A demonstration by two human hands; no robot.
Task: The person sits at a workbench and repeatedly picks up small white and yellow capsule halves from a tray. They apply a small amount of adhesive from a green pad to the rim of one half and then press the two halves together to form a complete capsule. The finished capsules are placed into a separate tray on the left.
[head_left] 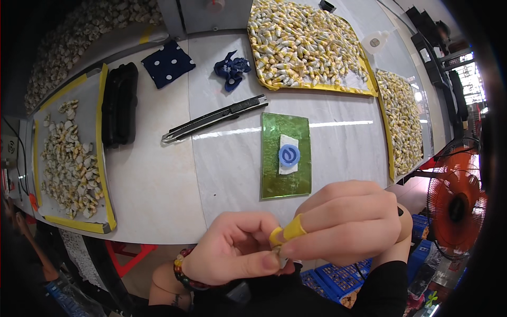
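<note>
My left hand (227,251) and my right hand (348,222) meet at the fingertips, just past the near edge of the table. Thumbs and fingers of both pinch a tiny piece, mostly hidden, whose kind I cannot make out. Yellow finger covers show where the fingers meet. Beyond the hands lies a green glass-like plate (285,185). On it rests a white pad (289,141), with a small round blue piece (289,156) on top. A snap-off utility knife (216,119) lies slantwise to the left of the plate.
A yellow-edged tray (108,206) of small pale pieces stands at left beside a black case (119,105). Dotted cloth (168,63) and a crumpled blue rag (231,70) lie farther back. Two trays of yellow-white pieces, one large (311,87), stand back right; an orange fan (457,203) is right.
</note>
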